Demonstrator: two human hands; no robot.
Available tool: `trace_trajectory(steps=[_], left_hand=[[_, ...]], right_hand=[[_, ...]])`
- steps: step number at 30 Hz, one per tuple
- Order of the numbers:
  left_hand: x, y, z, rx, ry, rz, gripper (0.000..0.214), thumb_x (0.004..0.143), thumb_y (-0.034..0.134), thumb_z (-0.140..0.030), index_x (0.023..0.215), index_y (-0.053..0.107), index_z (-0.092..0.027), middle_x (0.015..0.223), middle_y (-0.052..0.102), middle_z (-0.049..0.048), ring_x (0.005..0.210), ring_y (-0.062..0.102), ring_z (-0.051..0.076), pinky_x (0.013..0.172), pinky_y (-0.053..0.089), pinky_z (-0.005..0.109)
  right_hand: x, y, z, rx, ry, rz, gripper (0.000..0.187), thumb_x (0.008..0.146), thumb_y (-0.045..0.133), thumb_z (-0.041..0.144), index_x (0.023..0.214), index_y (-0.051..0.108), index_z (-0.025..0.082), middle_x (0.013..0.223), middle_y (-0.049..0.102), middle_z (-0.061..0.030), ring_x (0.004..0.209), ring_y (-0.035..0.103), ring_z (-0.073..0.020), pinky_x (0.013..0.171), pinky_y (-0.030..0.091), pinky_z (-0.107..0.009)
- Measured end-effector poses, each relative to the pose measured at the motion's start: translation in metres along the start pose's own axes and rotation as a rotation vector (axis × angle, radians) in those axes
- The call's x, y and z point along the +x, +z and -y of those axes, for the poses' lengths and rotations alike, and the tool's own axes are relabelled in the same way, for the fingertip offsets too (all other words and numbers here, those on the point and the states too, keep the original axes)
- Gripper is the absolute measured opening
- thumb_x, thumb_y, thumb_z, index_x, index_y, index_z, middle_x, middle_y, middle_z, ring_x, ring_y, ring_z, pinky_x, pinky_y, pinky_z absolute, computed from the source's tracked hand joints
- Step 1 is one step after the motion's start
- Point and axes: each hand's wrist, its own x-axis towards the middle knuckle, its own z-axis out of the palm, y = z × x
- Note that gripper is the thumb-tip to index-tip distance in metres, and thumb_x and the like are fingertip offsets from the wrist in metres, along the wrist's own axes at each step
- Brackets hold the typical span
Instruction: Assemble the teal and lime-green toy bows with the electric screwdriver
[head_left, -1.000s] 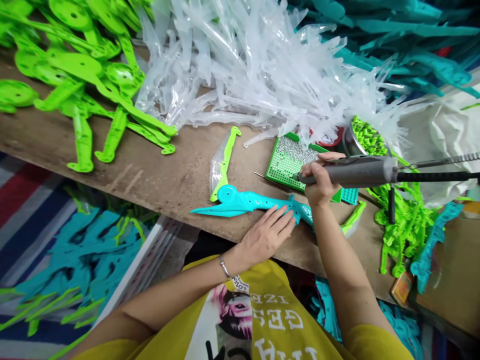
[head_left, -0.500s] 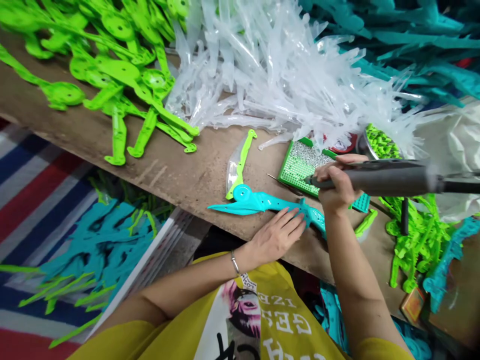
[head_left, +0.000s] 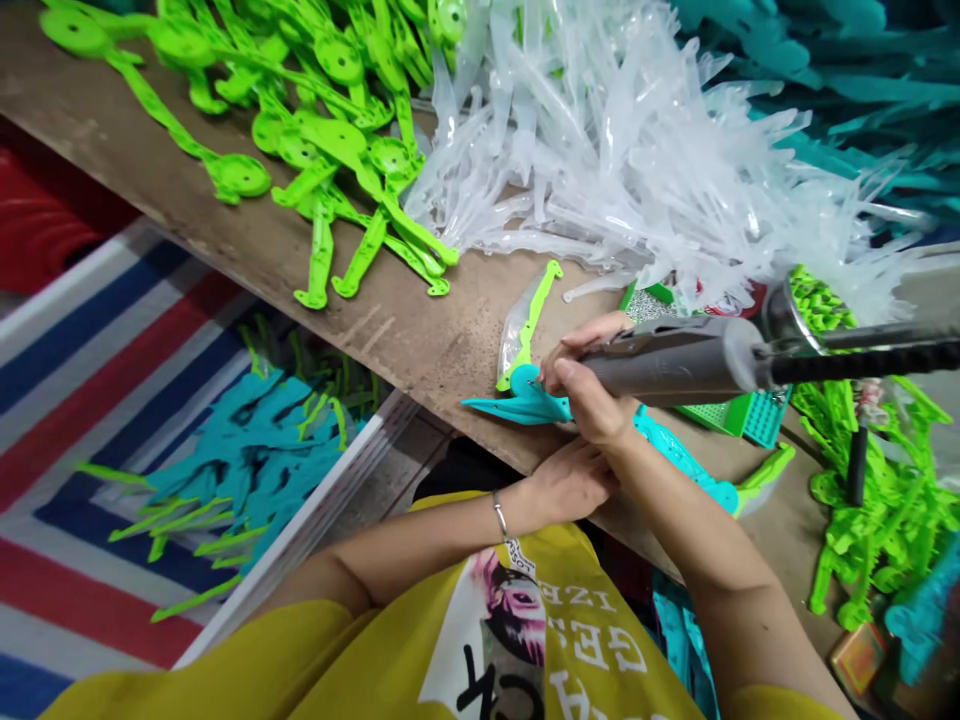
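Note:
My right hand [head_left: 596, 390] is wrapped round a grey electric screwdriver [head_left: 671, 360], lying almost level. Its front end is over the round left end of a turquoise plastic toy-like piece [head_left: 532, 402]; the bit's tip is hardly visible. Against the near side of that piece rests my left hand [head_left: 571, 482], fingers stretched flat and partly hidden behind my right wrist. A light green arm with a clear blade [head_left: 517, 335] joins the round end. Another green arm [head_left: 766, 475] sticks out at the piece's right end.
Green parts [head_left: 345, 150], clear blades [head_left: 570, 150] and turquoise parts [head_left: 885, 90] are heaped along the back. A green screw tray [head_left: 716, 415] and a metal bowl [head_left: 799, 320] of small green parts stand right. Finished-looking turquoise pieces [head_left: 247, 440] lie in a striped-lined bin at lower left.
My right hand has brought the screwdriver leftward from the screw tray to the round end of the turquoise piece. My left hand stays by the piece. The whole view has shifted.

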Motion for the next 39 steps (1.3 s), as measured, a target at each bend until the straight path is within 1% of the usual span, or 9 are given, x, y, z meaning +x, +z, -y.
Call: trace_trajectory(steps=[9, 12, 16, 19, 24, 29, 32, 35, 39], left_hand=[[0.001, 0.006, 0.004, -0.056, -0.011, -0.026, 0.038, 0.101, 0.041, -0.013, 0.135, 0.058, -0.015, 0.141, 0.065, 0.01, 0.138, 0.057, 0.027, 0.121, 0.045, 0.043], [-0.001, 0.005, 0.007, -0.03, 0.018, -0.071, 0.04, 0.102, 0.04, -0.015, 0.14, 0.055, -0.012, 0.143, 0.064, 0.0124, 0.139, 0.056, 0.03, 0.12, 0.046, 0.047], [-0.001, 0.001, 0.01, 0.02, 0.07, -0.124, 0.042, 0.101, 0.043, -0.012, 0.142, 0.054, -0.007, 0.14, 0.065, 0.0186, 0.135, 0.059, 0.033, 0.115, 0.05, 0.051], [0.002, -0.006, 0.011, 0.01, 0.061, -0.119, 0.034, 0.1, 0.051, -0.012, 0.132, 0.063, -0.012, 0.128, 0.071, 0.0173, 0.129, 0.063, 0.033, 0.112, 0.053, 0.053], [0.006, -0.014, 0.01, 0.041, 0.094, -0.142, 0.049, 0.099, 0.062, -0.016, 0.147, 0.052, -0.016, 0.144, 0.063, 0.0164, 0.144, 0.051, 0.033, 0.121, 0.044, 0.056], [0.006, -0.018, 0.007, 0.015, 0.104, -0.234, 0.059, 0.093, 0.07, -0.014, 0.147, 0.047, -0.016, 0.139, 0.064, 0.0193, 0.141, 0.055, 0.034, 0.116, 0.05, 0.055], [0.005, -0.021, 0.006, -0.035, 0.068, -0.372, 0.069, 0.086, 0.08, -0.021, 0.145, 0.045, -0.018, 0.126, 0.064, 0.0161, 0.131, 0.061, 0.032, 0.107, 0.057, 0.052], [0.002, -0.024, 0.006, -0.053, 0.061, -0.488, 0.067, 0.081, 0.083, -0.022, 0.138, 0.047, -0.021, 0.113, 0.063, 0.0102, 0.112, 0.067, 0.027, 0.095, 0.062, 0.046], [0.0, -0.025, 0.006, -0.054, 0.052, -0.531, 0.061, 0.079, 0.079, -0.021, 0.132, 0.048, -0.024, 0.109, 0.06, 0.0079, 0.102, 0.067, 0.025, 0.086, 0.062, 0.043]], right_hand=[[0.022, 0.005, -0.002, -0.167, 0.088, 0.294, 0.034, 0.085, 0.066, 0.055, 0.074, 0.055, 0.025, 0.066, 0.057, 0.001, 0.065, 0.058, -0.0157, 0.069, 0.057, -0.036], [0.024, 0.008, -0.003, -0.143, 0.135, 0.251, 0.046, 0.08, 0.064, 0.071, 0.073, 0.052, 0.027, 0.065, 0.054, 0.0009, 0.064, 0.056, -0.0166, 0.067, 0.056, -0.036], [0.022, 0.004, 0.005, 0.075, 0.109, 0.036, 0.058, 0.073, 0.065, 0.083, 0.089, 0.055, 0.028, 0.06, 0.05, 0.0062, 0.053, 0.052, -0.0144, 0.055, 0.051, -0.033], [0.014, -0.022, 0.025, 0.09, 0.054, -0.129, 0.057, 0.075, 0.07, 0.076, 0.098, 0.056, 0.026, 0.057, 0.048, 0.0093, 0.048, 0.049, -0.0126, 0.051, 0.048, -0.03], [-0.026, -0.111, 0.05, -0.006, 0.036, -0.357, 0.043, 0.074, 0.084, 0.055, 0.097, 0.061, 0.026, 0.065, 0.059, 0.0062, 0.055, 0.056, -0.0136, 0.057, 0.049, -0.031], [-0.067, -0.182, 0.05, -0.036, 0.01, -0.462, 0.043, 0.072, 0.087, 0.045, 0.104, 0.062, 0.028, 0.063, 0.064, 0.0062, 0.051, 0.057, -0.0147, 0.053, 0.048, -0.031], [-0.079, -0.202, 0.047, -0.088, 0.034, -0.433, 0.045, 0.072, 0.086, 0.049, 0.103, 0.062, 0.027, 0.064, 0.066, 0.0046, 0.053, 0.06, -0.0156, 0.054, 0.049, -0.032], [-0.082, -0.209, 0.044, -0.119, 0.061, -0.382, 0.046, 0.072, 0.087, 0.05, 0.103, 0.064, 0.026, 0.07, 0.067, 0.0035, 0.06, 0.063, -0.0158, 0.056, 0.051, -0.032], [-0.08, -0.208, 0.041, -0.129, 0.084, -0.306, 0.045, 0.072, 0.089, 0.048, 0.103, 0.067, 0.025, 0.081, 0.068, 0.0027, 0.072, 0.067, -0.0153, 0.065, 0.057, -0.031]])
